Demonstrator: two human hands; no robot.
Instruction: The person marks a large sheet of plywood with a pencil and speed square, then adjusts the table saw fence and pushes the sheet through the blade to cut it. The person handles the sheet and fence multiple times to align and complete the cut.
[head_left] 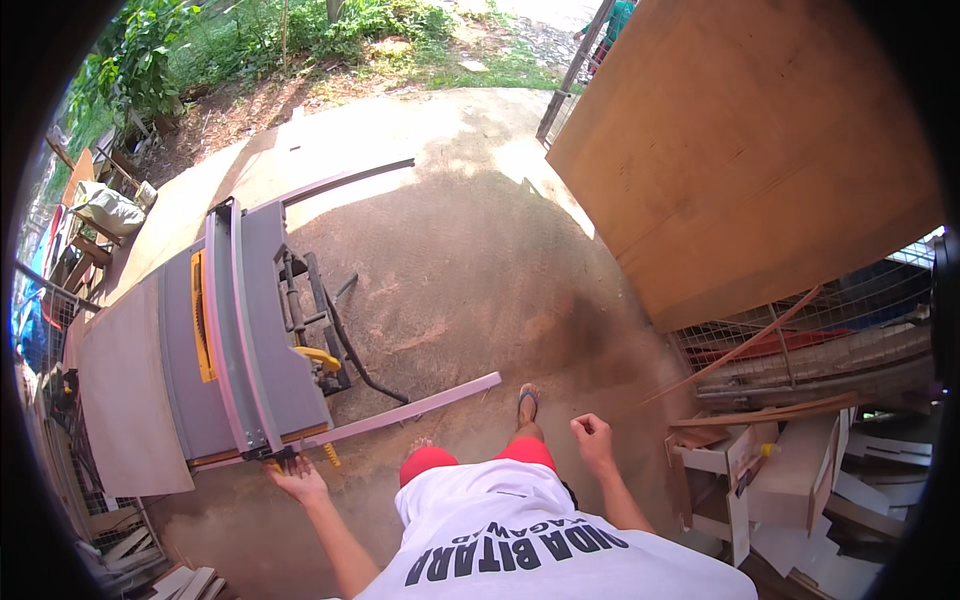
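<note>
A table saw with a grey top (285,345) stands to my left. Its long rip fence (234,320) spans the top from front to back, beside a yellow blade insert (202,315). My left hand (297,480) is palm up at the near end of the fence, its fingers curled around the black fence clamp (258,454). The clamp sits on the front rail (420,404), which sticks out to the right. My right hand (592,438) hangs away from the saw with the fingers curled in, and nothing shows in it.
A pale board (130,385) adjoins the saw's left side. Black stand legs (335,325) and the rails jut out on its right. A large brown plywood sheet (750,150) leans at the right, above wood scraps and broken cabinet parts (790,470). Another person (615,25) is partly visible behind it.
</note>
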